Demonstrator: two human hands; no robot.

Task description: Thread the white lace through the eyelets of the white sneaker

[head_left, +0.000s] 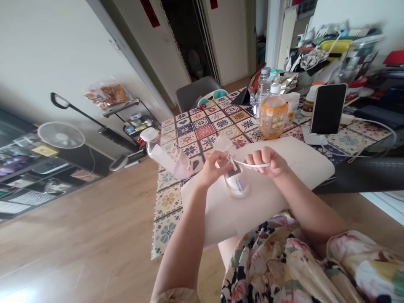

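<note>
Gripping white cord (pixel 256 165), right hand (pixel 275 162)

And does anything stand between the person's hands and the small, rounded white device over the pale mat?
Nothing visible does: the left hand is at the white device, and the right hand grips a thin white cord.

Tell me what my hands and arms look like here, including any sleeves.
Your left hand and right hand are ungloved, with no watch or bracelet visible. Both forearms are bare. The right sleeve is loose, floral-patterned in cream, pink, yellow and green; only a beige edge of the left sleeve shows.
</note>
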